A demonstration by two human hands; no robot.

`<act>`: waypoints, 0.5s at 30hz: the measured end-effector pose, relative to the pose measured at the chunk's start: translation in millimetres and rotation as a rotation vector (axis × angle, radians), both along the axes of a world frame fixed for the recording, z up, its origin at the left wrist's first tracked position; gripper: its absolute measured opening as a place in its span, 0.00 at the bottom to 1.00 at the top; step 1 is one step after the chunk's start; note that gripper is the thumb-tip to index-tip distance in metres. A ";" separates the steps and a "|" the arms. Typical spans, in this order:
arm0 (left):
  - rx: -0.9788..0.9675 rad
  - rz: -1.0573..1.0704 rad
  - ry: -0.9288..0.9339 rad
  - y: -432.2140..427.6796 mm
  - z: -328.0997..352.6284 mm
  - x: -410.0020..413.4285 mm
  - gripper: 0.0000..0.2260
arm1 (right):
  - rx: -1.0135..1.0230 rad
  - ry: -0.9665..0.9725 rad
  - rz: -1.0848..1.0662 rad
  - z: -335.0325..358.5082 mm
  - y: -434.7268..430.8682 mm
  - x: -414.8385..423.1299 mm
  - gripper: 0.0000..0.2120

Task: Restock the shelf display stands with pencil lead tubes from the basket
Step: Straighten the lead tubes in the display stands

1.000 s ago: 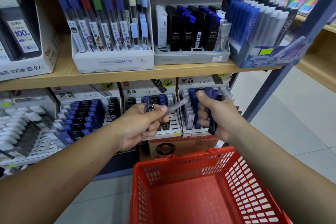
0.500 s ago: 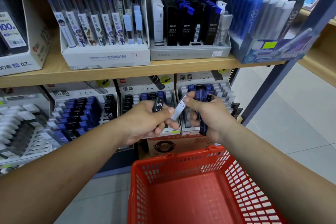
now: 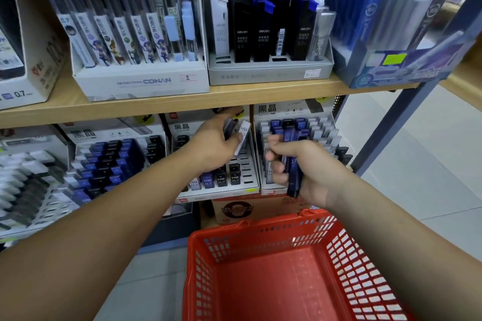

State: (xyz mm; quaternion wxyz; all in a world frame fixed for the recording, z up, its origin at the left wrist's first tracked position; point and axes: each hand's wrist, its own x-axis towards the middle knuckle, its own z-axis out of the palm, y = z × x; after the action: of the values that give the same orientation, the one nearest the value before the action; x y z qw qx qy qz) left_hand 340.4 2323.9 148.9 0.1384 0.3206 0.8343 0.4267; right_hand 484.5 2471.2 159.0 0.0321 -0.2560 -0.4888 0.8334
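Left hand [image 3: 215,144] pinches a white HB lead tube [image 3: 243,137] over the middle display stand [image 3: 246,180], apparently about to seat it in a vacant slot, while the right hand [image 3: 306,174], just right of the stand, clutches spare blue tubes [image 3: 294,180]; the red basket [image 3: 260,228] sits below.

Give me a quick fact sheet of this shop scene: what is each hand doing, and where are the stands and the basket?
Left hand: pinches a white HB tube and a dark tube over the middle stand
Right hand: grips a bundle of tubes, dark blue ones showing, in front of the right stand
Middle stand: tubes in the front row, bare slots behind
Basket: red, below both hands
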 end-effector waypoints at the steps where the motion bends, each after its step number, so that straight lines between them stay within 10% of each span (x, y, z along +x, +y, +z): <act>1: -0.026 -0.004 0.004 4.3 -2.0 -2.3 0.24 | -0.036 -0.004 0.013 0.4 1.5 1.3 0.06; 15: -0.053 0.053 0.156 19.3 -26.0 -17.0 0.07 | -0.108 0.006 0.004 -0.3 11.9 14.5 0.06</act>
State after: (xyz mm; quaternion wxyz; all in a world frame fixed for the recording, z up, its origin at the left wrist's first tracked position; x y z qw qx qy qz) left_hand 323.4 2343.2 122.8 0.0699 0.3267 0.8617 0.3819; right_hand 499.0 2483.1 158.7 0.0179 -0.2537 -0.4434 0.8595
